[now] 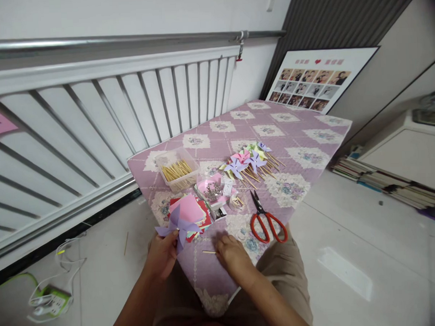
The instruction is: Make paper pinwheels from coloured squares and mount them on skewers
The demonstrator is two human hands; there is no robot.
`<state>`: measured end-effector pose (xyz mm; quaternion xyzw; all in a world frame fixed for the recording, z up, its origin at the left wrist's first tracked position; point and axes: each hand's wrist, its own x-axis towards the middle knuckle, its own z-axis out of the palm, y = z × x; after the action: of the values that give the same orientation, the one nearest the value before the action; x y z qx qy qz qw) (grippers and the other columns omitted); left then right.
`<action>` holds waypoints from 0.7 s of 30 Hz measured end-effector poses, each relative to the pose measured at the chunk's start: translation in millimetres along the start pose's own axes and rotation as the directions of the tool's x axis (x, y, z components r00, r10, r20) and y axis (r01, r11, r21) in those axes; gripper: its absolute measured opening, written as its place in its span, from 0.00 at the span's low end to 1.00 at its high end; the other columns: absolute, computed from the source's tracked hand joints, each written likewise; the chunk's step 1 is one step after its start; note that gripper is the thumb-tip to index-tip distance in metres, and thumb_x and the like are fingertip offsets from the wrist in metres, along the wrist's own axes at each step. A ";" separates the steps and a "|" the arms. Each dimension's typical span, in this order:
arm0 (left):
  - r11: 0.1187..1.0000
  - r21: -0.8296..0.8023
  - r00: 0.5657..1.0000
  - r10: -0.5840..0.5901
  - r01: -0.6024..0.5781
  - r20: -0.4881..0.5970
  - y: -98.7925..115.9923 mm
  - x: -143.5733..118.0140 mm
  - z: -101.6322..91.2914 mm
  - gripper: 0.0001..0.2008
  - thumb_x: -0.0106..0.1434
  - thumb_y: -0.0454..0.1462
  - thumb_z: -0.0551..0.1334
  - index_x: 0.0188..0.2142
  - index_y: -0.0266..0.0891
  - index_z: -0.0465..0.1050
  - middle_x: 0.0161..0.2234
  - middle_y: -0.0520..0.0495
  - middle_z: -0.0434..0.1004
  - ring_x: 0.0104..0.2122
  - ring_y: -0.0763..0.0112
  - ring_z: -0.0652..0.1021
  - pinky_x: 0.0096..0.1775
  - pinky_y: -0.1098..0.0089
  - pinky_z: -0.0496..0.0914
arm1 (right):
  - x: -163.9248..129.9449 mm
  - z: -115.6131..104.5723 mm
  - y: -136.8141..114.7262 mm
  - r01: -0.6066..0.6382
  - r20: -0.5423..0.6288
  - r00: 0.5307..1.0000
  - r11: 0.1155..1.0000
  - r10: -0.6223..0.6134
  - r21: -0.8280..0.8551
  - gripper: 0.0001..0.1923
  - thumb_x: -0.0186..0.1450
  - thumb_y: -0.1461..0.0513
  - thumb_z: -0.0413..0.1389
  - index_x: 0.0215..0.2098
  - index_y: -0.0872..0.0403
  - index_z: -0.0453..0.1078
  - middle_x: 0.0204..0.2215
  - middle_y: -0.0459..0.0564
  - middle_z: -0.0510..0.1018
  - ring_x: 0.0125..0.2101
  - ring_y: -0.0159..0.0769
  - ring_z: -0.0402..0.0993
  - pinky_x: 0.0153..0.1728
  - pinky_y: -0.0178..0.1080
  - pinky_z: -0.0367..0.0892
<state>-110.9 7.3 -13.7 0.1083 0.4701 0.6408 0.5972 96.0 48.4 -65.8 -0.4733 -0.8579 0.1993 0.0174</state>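
My left hand (163, 254) pinches a purple paper pinwheel (180, 225) by its middle, at the table's near left edge. My right hand (230, 253) rests low over the cloth with its fingers curled round a thin wooden stick (209, 252), whose pale end pokes out to the left. Just beyond the pinwheel lies a stack of coloured paper squares (190, 210), pink on top. Behind it are a pink dish of small metal pieces (212, 189), a small box of dark pins (218, 213) and a little round tub (237, 201) with short pale pieces.
Red-handled scissors (267, 223) lie right of my right hand. A clear plastic box of wooden sticks (177, 170) stands at the back left. Finished pinwheels on sticks (248, 162) lie in a pile farther back. A radiator (128, 109) borders the patterned tablecloth (274, 131).
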 end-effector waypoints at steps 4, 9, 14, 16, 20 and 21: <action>0.998 -0.060 0.999 -0.031 0.033 0.035 -0.7 -2.3 7.2 0.08 0.49 0.32 0.69 0.30 0.36 0.72 0.23 0.54 0.76 0.22 0.77 0.74 0.25 0.76 0.68 | 1.6 0.7 -2.7 0.003 -0.042 0.999 0.992 0.002 0.127 0.16 0.56 0.71 0.53 0.41 0.56 0.74 0.43 0.60 0.78 0.48 0.48 0.69 0.47 0.43 0.61; 0.990 -0.139 0.998 -0.017 0.025 0.061 1.0 -3.9 17.9 0.08 0.48 0.31 0.70 0.28 0.34 0.73 0.23 0.53 0.77 0.22 0.77 0.74 0.28 0.75 0.71 | 1.5 -8.8 3.4 -0.006 -0.133 0.989 0.933 0.057 0.360 0.08 0.57 0.69 0.50 0.30 0.54 0.70 0.26 0.50 0.78 0.29 0.37 0.73 0.32 0.36 0.65; 0.985 -0.167 0.987 -0.022 0.049 0.158 -0.4 -2.2 23.7 0.09 0.47 0.32 0.71 0.24 0.33 0.72 0.23 0.51 0.76 0.24 0.75 0.75 0.29 0.74 0.70 | -8.7 -34.9 -2.5 -0.022 -0.163 0.968 0.707 0.192 0.707 0.06 0.62 0.62 0.47 0.26 0.51 0.60 0.18 0.39 0.64 0.18 0.29 0.62 0.20 0.31 0.59; 0.984 -0.168 0.974 -0.018 0.058 0.228 -2.6 -1.0 25.4 0.10 0.48 0.33 0.72 0.25 0.34 0.71 0.23 0.51 0.75 0.24 0.75 0.75 0.29 0.74 0.70 | -14.7 -45.7 -11.4 -0.012 -0.130 0.961 0.504 0.246 0.864 0.06 0.61 0.61 0.50 0.26 0.51 0.60 0.18 0.37 0.61 0.17 0.27 0.58 0.19 0.30 0.55; 0.986 -0.136 0.914 -0.030 0.093 0.404 -5.4 -0.7 29.9 0.12 0.48 0.36 0.72 0.30 0.35 0.72 0.26 0.52 0.72 0.24 0.76 0.73 0.28 0.73 0.68 | -24.5 -59.4 -27.7 -0.066 -0.015 0.961 0.279 0.277 0.958 0.08 0.61 0.58 0.52 0.27 0.52 0.61 0.18 0.37 0.63 0.16 0.26 0.55 0.18 0.31 0.52; 0.988 -0.121 0.890 -0.029 0.094 0.455 -5.5 -1.3 31.5 0.12 0.48 0.37 0.72 0.30 0.36 0.72 0.26 0.52 0.71 0.24 0.76 0.72 0.28 0.74 0.67 | -26.1 -61.2 -30.2 -0.076 0.003 0.960 0.252 0.279 0.965 0.09 0.61 0.57 0.52 0.27 0.52 0.61 0.18 0.38 0.64 0.16 0.26 0.55 0.18 0.31 0.52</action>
<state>-84.8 20.2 -0.4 0.1970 0.2754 0.6102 0.7163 99.4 32.7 5.5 -0.4755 -0.5001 0.6346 0.3481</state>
